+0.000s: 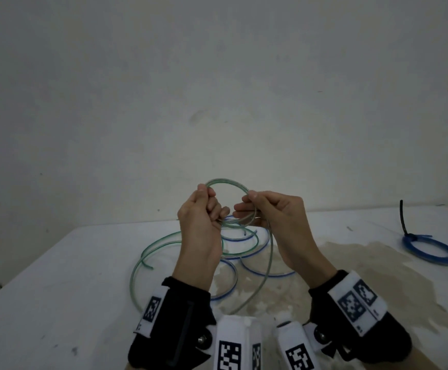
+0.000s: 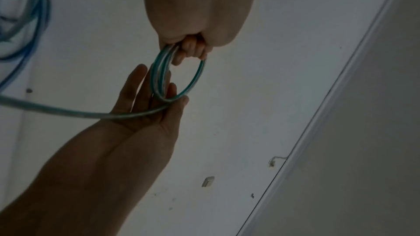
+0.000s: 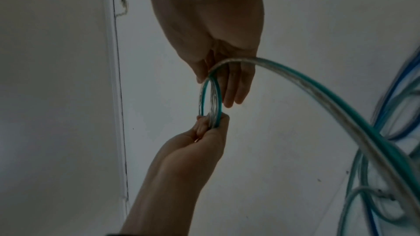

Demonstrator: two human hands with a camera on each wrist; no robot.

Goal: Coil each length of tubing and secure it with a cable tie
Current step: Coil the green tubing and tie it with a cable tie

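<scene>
I hold a small coil of clear green-striped tubing (image 1: 228, 182) in the air above the white table (image 1: 57, 289). My left hand (image 1: 207, 204) grips the coil's left side with curled fingers, as the left wrist view shows (image 2: 191, 49). My right hand (image 1: 255, 202) pinches the right side between thumb and fingers (image 3: 211, 76), the other fingers lying fairly straight. The tubing's loose tail (image 1: 269, 252) runs down from the right hand to the table and curves away to the left (image 1: 148, 252).
Loose blue-striped tubing (image 1: 257, 271) lies in loops on the table under my hands. At the far right lies a blue coil (image 1: 431, 252) bound with a black cable tie (image 1: 404, 220). A brownish stain (image 1: 364, 263) covers the table's right part. A wall stands behind.
</scene>
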